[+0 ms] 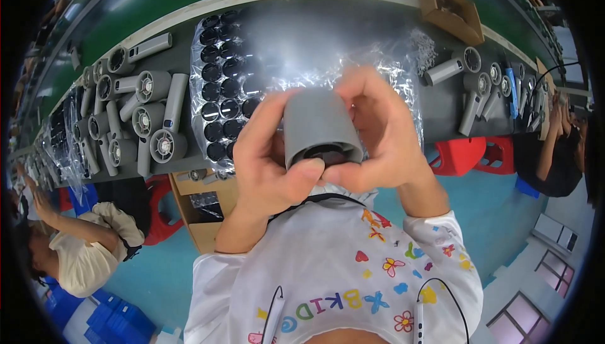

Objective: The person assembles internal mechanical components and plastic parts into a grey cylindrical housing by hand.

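Note:
Close in front of my chest, both hands hold up a grey handheld fan [320,120], its rounded housing toward the camera. My left hand [268,155] wraps the left side, and my right hand [384,133] grips the right. Both thumbs press at the near rim, where a black round part [329,153] sits in the opening. Whether a handle is attached behind the housing cannot be seen. Beyond my left hand, rows of black round caps [220,88] lie in a clear plastic tray [200,117].
Several grey fans [151,85] lie piled on the bench at the left; more fans [482,82] are at the right. A cardboard box [449,10] stands at the far edge, near small clear pieces [423,51]. Red stools [463,155] and co-workers [88,243] are on both sides.

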A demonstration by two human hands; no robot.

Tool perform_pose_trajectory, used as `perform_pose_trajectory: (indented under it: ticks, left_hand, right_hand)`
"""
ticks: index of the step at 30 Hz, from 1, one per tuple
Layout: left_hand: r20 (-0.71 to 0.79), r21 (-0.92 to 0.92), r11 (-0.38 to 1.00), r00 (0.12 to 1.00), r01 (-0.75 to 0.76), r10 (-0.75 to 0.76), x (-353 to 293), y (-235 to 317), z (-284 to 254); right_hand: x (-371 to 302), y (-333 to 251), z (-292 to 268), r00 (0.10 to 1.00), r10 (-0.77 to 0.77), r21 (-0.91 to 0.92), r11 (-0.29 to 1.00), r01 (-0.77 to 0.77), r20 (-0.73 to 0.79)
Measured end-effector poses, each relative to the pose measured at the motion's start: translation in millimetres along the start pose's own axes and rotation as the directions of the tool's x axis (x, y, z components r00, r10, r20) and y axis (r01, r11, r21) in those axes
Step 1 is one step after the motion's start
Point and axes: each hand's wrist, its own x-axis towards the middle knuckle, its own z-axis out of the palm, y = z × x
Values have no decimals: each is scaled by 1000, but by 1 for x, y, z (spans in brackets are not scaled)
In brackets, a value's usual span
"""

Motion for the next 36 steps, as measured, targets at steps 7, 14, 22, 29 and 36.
perform_pose_trajectory:
  ticks: [7, 14, 22, 29, 36]
  left_hand:
    - [-74, -91, 995, 996, 36, -43, 0, 0, 8]
    - [-51, -193, 959, 974, 209, -223, -8, 2, 11]
    - [-20, -158, 967, 979, 199, -205, 17, 5, 4]
    - [-83, 196, 881, 903, 430, -422, 120, 5, -64]
    - [-120, 353, 772, 844, 529, -523, 293, -67, -97]
  right_hand:
    - [6, 11, 6, 998, 16, 83, 997, -11, -55]
    - [0, 18, 5, 999, 14, 276, 961, 0, -49]
    - [7, 4, -2, 976, -97, -80, 993, 83, -196]
    - [-2, -18, -114, 834, -156, -365, 929, -58, -529]
    - [-9, 27, -220, 855, -422, -948, 35, -316, -301]
